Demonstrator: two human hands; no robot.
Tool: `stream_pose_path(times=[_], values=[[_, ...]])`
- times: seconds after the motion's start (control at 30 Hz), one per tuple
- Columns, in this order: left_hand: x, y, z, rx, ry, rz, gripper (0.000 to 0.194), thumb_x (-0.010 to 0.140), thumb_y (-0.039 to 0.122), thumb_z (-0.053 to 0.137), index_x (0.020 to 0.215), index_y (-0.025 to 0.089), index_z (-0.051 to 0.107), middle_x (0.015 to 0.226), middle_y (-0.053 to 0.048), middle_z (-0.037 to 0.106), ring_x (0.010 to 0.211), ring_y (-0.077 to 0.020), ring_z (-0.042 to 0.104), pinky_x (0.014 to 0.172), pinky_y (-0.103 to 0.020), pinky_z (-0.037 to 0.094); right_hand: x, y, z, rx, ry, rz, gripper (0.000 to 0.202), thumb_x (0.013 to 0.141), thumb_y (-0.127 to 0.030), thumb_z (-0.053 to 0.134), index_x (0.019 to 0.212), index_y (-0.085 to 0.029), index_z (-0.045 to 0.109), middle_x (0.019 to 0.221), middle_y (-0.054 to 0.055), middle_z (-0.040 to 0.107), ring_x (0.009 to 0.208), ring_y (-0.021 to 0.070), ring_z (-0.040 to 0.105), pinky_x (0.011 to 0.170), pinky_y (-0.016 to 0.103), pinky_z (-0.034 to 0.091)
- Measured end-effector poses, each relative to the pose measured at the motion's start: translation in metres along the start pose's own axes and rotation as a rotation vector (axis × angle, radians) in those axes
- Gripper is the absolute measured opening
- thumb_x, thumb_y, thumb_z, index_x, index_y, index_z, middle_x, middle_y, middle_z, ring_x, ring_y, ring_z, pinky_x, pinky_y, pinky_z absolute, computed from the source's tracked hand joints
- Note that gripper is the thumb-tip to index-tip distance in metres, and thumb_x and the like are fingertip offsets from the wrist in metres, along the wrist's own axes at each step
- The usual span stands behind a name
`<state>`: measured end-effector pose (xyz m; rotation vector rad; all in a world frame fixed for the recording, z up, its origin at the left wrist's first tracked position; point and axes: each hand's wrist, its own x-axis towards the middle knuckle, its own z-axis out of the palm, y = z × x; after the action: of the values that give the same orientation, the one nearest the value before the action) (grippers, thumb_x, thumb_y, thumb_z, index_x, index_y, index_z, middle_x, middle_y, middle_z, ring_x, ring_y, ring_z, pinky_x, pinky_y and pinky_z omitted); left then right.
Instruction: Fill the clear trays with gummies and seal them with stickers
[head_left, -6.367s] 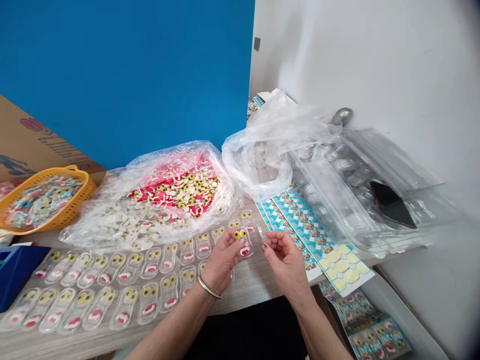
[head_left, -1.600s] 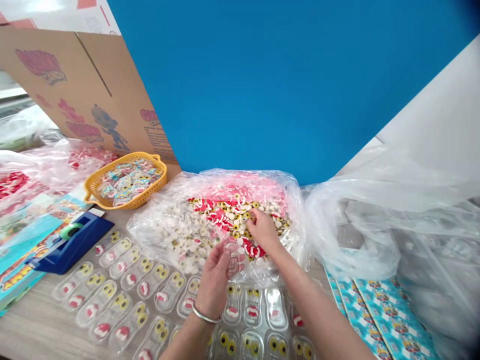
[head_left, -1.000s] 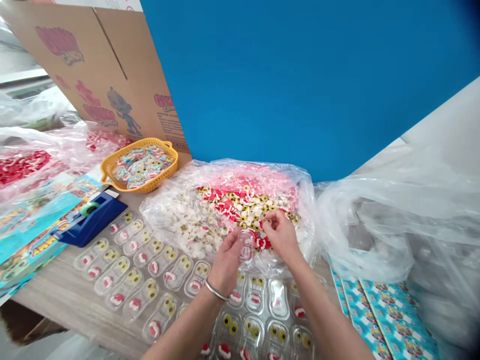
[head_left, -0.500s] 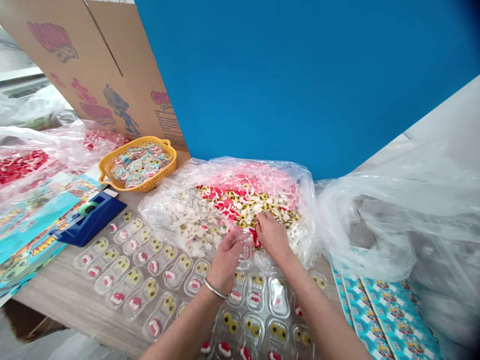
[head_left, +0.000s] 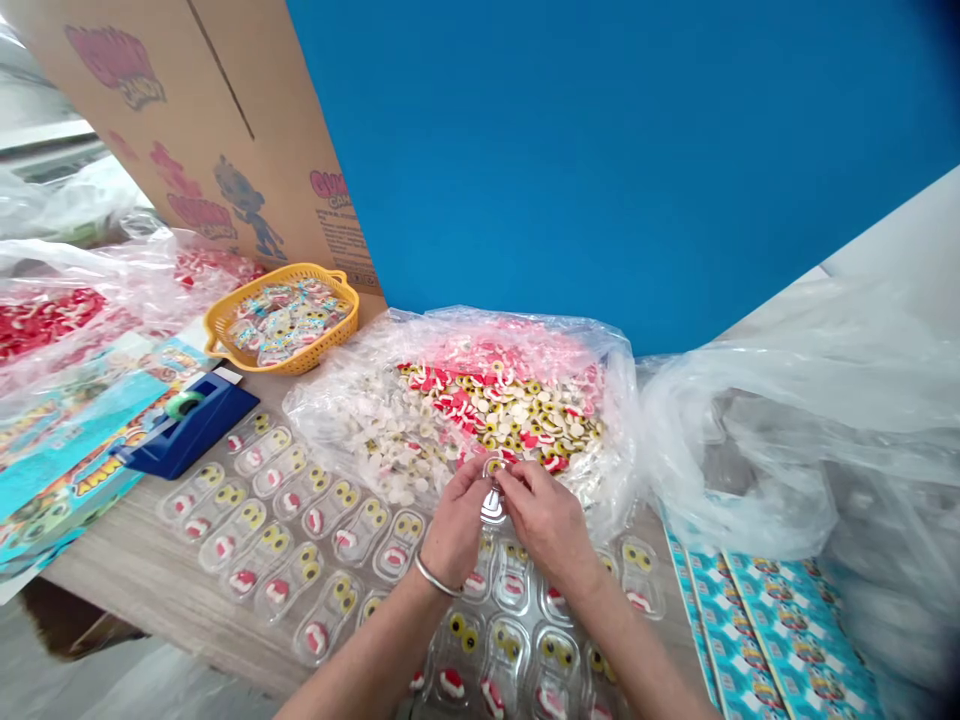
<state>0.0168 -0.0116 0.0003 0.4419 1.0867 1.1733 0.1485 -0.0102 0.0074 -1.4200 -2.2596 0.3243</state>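
Between the fingers of my left hand is a small clear plastic blister tray, tilted over the near edge of the candy pile. My right hand is closed at the tray's upper end, its fingertips pinching what looks like a small yellow gummy eye, partly hidden. Just beyond both hands, an opened clear bag holds a heap of loose gummy eyes and red-and-white gummy teeth. Filled blister trays, each with yellow eyes and a set of teeth, lie in rows below and left of my hands.
A yellow basket of packed candies stands at the back left, near a blue tape dispenser and a cardboard box. A tall blue panel rises behind the bag. Printed card sheets and crumpled plastic are at right.
My right hand has come back from the candy heap to the tray in my left hand. Both hands now meet at the tray. The view has shifted slightly.
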Motion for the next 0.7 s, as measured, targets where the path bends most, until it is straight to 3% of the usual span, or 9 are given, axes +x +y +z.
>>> stream_pose_path(times=[0.13,0.23,0.33,0.47,0.6,0.7], values=[[0.003,-0.001,0.001,0.005,-0.012,0.009,0.028,0.073,0.03,0.072,0.098,0.019,0.067,0.092,-0.003,0.071,0.083,-0.0154,0.063,0.083,-0.028,0.046,-0.004,0.001,0.0,0.353,0.057,0.207,0.03,0.095,-0.023,0.048,0.125,-0.023,0.054,0.103,0.006,0.065,0.087,0.0173,0.063,0.077,0.03,0.052],[0.002,-0.001,0.003,0.024,-0.014,-0.001,0.028,0.072,0.031,0.074,0.096,0.018,0.066,0.088,-0.002,0.07,0.077,-0.0143,0.062,0.078,-0.027,0.047,-0.003,0.0,0.002,0.478,0.091,0.314,0.018,0.094,-0.027,0.052,0.11,-0.022,0.059,0.092,0.003,0.066,0.076,0.0156,0.063,0.071,0.028,0.052],[0.002,-0.004,0.004,0.038,-0.001,0.021,0.025,0.073,0.031,0.072,0.094,0.018,0.066,0.088,-0.002,0.069,0.08,-0.0141,0.061,0.078,-0.026,0.047,-0.002,-0.002,0.007,0.329,0.122,0.218,0.017,0.094,-0.027,0.051,0.103,-0.022,0.065,0.1,0.006,0.063,0.089,0.0183,0.062,0.08,0.031,0.05],[0.003,-0.004,0.001,0.046,0.051,0.005,0.027,0.073,0.031,0.071,0.096,0.018,0.065,0.091,-0.002,0.069,0.081,-0.0152,0.063,0.078,-0.028,0.049,-0.004,0.003,0.011,0.216,0.116,0.17,0.026,0.097,-0.026,0.045,0.111,-0.023,0.066,0.103,0.008,0.062,0.092,0.0179,0.061,0.082,0.031,0.05],[0.004,0.002,0.002,-0.009,0.065,-0.071,0.041,0.072,0.037,0.071,0.108,0.019,0.059,0.097,-0.005,0.07,0.08,-0.0211,0.068,0.071,-0.033,0.053,0.008,0.023,0.001,0.171,0.125,0.301,0.03,0.095,-0.02,0.043,0.119,-0.02,0.061,0.107,0.008,0.063,0.098,0.0186,0.061,0.087,0.031,0.048],[0.004,0.005,0.003,-0.029,0.094,-0.094,0.046,0.07,0.037,0.073,0.11,0.02,0.057,0.095,-0.005,0.07,0.079,-0.0229,0.071,0.069,-0.034,0.054,0.026,0.038,-0.005,-0.063,-0.004,0.383,0.027,0.091,-0.019,0.049,0.113,-0.021,0.063,0.105,0.008,0.062,0.092,0.02,0.061,0.081,0.03,0.046]])
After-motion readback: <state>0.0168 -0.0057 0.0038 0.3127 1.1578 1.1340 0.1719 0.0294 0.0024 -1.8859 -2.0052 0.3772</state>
